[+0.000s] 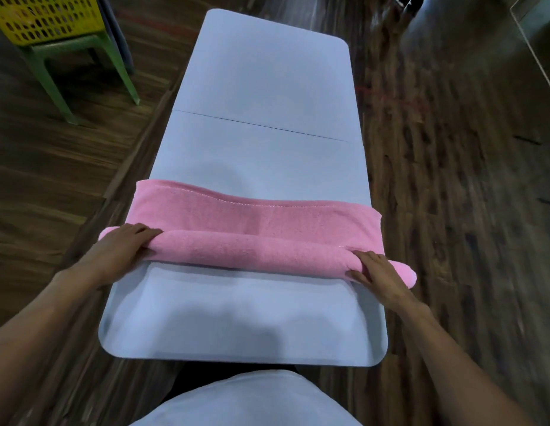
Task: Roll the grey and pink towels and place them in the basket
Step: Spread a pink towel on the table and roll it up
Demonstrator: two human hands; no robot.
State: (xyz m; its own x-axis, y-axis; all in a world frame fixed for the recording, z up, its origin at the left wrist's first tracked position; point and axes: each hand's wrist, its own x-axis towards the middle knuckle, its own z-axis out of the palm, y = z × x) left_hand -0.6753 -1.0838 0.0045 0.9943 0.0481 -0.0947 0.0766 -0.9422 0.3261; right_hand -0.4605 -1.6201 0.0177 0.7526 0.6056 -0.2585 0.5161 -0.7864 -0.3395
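The yellow basket on its green stool is cut off at the top-left corner, so its contents cannot be seen. The pink towel lies across the table near its near edge, half rolled, both ends overhanging the long edges. The left hand and right hand press on the roll's ends, fingers nearly flat, curled lightly over it.
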